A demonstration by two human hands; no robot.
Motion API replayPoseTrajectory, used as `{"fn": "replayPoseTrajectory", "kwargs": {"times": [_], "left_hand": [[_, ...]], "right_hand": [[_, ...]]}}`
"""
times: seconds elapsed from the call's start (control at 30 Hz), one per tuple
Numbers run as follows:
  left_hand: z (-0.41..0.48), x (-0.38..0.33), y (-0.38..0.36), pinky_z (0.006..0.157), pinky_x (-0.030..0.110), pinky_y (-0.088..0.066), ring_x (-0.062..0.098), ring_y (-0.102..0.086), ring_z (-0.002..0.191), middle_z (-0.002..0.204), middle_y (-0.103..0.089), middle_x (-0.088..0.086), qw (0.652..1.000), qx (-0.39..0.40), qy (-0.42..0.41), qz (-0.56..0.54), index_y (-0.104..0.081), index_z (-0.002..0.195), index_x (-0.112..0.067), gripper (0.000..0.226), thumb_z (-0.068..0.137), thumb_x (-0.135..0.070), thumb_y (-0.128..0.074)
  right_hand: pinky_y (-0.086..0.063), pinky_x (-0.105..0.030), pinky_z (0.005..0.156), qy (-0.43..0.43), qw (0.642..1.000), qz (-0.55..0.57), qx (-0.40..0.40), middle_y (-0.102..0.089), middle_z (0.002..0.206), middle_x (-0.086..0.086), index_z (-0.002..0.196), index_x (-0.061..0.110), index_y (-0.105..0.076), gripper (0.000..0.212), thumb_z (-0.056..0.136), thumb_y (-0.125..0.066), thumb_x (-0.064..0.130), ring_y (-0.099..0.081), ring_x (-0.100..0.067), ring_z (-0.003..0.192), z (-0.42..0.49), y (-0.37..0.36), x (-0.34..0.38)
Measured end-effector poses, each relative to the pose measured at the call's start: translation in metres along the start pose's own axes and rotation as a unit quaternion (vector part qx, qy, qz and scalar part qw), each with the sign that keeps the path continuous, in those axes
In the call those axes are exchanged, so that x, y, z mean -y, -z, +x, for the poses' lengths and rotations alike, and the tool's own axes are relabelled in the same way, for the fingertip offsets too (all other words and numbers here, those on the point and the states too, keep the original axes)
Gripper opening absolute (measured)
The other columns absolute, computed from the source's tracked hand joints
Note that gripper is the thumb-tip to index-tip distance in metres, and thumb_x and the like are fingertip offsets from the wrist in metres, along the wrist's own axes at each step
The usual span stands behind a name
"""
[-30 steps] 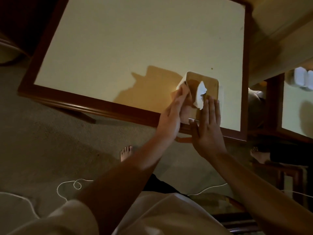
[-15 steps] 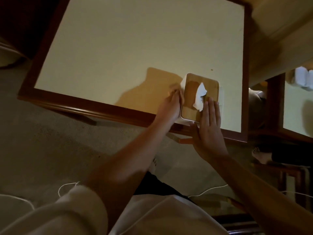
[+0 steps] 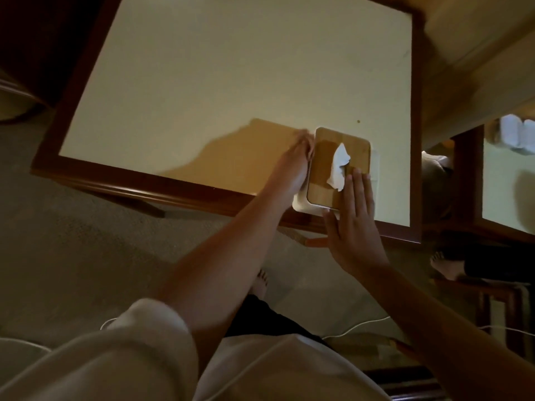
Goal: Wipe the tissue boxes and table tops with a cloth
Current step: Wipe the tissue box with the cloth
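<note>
A tissue box (image 3: pixel 327 175) with a wooden lid and white body stands near the front right corner of the cream table top (image 3: pixel 231 82). A white tissue (image 3: pixel 338 166) sticks out of its slot. My left hand (image 3: pixel 296 163) lies along the box's left side, its fingers stretched toward the far corner and blurred by motion. No cloth shows around that hand. My right hand (image 3: pixel 354 221) rests flat, fingers straight, on the lid's near right part beside the tissue.
The table has a dark wooden frame (image 3: pixel 130 183). A second table (image 3: pixel 503 180) with white objects (image 3: pixel 518 137) stands at the right. Another person's bare foot (image 3: pixel 445 266) is beside it. White cables (image 3: pixel 356 328) lie on the carpet near my foot (image 3: pixel 259 285).
My left hand has slid along the box's left side from the near part toward the far corner. My right hand has stayed flat on the lid.
</note>
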State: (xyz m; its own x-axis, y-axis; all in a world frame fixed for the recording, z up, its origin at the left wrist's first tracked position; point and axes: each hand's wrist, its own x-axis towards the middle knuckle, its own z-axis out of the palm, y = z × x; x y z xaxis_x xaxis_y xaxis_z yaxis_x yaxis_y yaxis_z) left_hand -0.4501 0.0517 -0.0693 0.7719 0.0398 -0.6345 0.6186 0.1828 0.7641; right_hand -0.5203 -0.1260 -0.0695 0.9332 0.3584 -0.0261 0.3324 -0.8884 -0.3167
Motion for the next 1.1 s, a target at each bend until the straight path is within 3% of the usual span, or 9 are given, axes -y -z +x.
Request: {"fn": "replayPoseTrajectory", "kwargs": {"times": [0.17, 0.3, 0.37, 0.5, 0.63, 0.73, 0.83, 1.0, 1.1], "left_hand": [[-0.032, 0.001, -0.004, 0.093, 0.037, -0.057, 0.005, -0.071, 0.1, 0.104, -0.074, -0.02, 0.994, -0.022, -0.109, 0.011, -0.068, 0.129, -0.043, 0.045, 0.106, -0.062, -0.035], [-0.073, 0.054, 0.004, 0.069, 0.033, -0.053, 0.007, -0.065, 0.07, 0.079, -0.069, -0.007, 0.993, -0.055, -0.095, 0.051, -0.067, 0.089, -0.03, 0.039, 0.11, -0.048, -0.04], [-0.079, 0.062, 0.014, 0.072, 0.035, -0.053, 0.011, -0.067, 0.073, 0.081, -0.071, -0.002, 0.995, -0.05, -0.065, 0.057, -0.071, 0.094, -0.025, 0.038, 0.111, -0.043, -0.041], [-0.088, 0.06, 0.037, 0.097, 0.047, -0.059, 0.024, -0.073, 0.096, 0.094, -0.077, 0.011, 0.979, -0.041, 0.039, -0.196, -0.075, 0.102, -0.016, 0.035, 0.112, -0.031, -0.044], [-0.093, 0.066, 0.047, 0.095, 0.055, -0.059, 0.03, -0.074, 0.105, 0.102, -0.08, 0.012, 0.926, -0.082, 0.086, -0.358, -0.073, 0.115, -0.018, 0.039, 0.109, -0.047, -0.048], [-0.089, 0.074, 0.054, 0.102, 0.061, -0.054, 0.036, -0.07, 0.119, 0.127, -0.073, 0.018, 0.94, -0.044, 0.028, -0.336, -0.067, 0.135, -0.016, 0.058, 0.1, -0.062, -0.056], [-0.087, 0.073, 0.055, 0.102, 0.058, -0.055, 0.039, -0.069, 0.119, 0.128, -0.072, 0.018, 0.95, -0.021, -0.031, -0.309, -0.065, 0.135, -0.011, 0.047, 0.092, -0.028, -0.078], [-0.085, 0.07, 0.045, 0.11, 0.065, -0.046, 0.035, -0.067, 0.108, 0.106, -0.069, 0.014, 0.945, -0.113, -0.058, -0.301, -0.072, 0.099, -0.02, 0.013, 0.095, -0.009, -0.064], [-0.085, 0.068, 0.039, 0.115, 0.059, -0.044, 0.034, -0.063, 0.126, 0.13, -0.067, 0.014, 0.942, -0.135, -0.069, -0.301, -0.066, 0.124, -0.021, 0.023, 0.104, -0.015, -0.058]], "right_hand": [[0.006, -0.037, 0.128, -0.004, 1.0, -0.003, 0.005, 0.01, 0.175, -0.011, 0.166, 0.004, 0.001, 0.071, 0.112, -0.031, 0.038, 0.016, -0.027, 0.16, 0.002, 0.001, 0.003], [0.008, -0.039, 0.126, -0.016, 1.0, -0.007, 0.015, 0.013, 0.175, -0.009, 0.166, 0.007, 0.005, 0.073, 0.113, -0.034, 0.042, 0.018, -0.025, 0.16, -0.002, 0.001, 0.005], [0.005, -0.043, 0.127, -0.012, 1.0, -0.016, 0.019, 0.012, 0.175, -0.01, 0.166, 0.005, 0.003, 0.082, 0.109, -0.03, 0.055, 0.017, -0.025, 0.16, -0.001, 0.004, 0.007], [-0.013, -0.052, 0.129, -0.052, 0.999, -0.008, -0.012, -0.01, 0.174, -0.01, 0.164, 0.008, -0.014, 0.104, 0.094, -0.036, 0.082, -0.004, -0.028, 0.162, 0.002, 0.012, 0.02], [-0.029, -0.056, 0.125, -0.13, 0.987, -0.009, -0.094, -0.041, 0.158, -0.012, 0.15, 0.012, -0.037, 0.111, 0.076, -0.052, 0.094, -0.036, -0.033, 0.15, 0.018, 0.014, 0.039], [-0.034, -0.057, 0.121, -0.121, 0.989, -0.026, -0.082, -0.04, 0.157, -0.014, 0.152, 0.012, -0.034, 0.107, 0.078, -0.064, 0.083, -0.036, -0.037, 0.147, 0.026, 0.013, 0.042], [-0.038, -0.06, 0.117, -0.082, 0.995, -0.007, -0.054, -0.035, 0.158, -0.011, 0.15, 0.015, -0.034, 0.092, 0.08, -0.074, 0.059, -0.031, -0.036, 0.147, 0.023, 0.019, 0.039], [-0.032, -0.065, 0.12, -0.009, 1.0, -0.008, 0.028, -0.032, 0.161, -0.008, 0.155, 0.016, -0.031, 0.093, 0.08, -0.077, 0.044, -0.023, -0.031, 0.15, 0.019, 0.04, 0.019], [-0.027, -0.064, 0.123, 0.022, 0.996, 0.022, 0.082, -0.028, 0.165, -0.001, 0.159, 0.018, -0.029, 0.096, 0.08, -0.083, 0.026, -0.016, -0.02, 0.155, 0.019, 0.052, 0.006]]}}
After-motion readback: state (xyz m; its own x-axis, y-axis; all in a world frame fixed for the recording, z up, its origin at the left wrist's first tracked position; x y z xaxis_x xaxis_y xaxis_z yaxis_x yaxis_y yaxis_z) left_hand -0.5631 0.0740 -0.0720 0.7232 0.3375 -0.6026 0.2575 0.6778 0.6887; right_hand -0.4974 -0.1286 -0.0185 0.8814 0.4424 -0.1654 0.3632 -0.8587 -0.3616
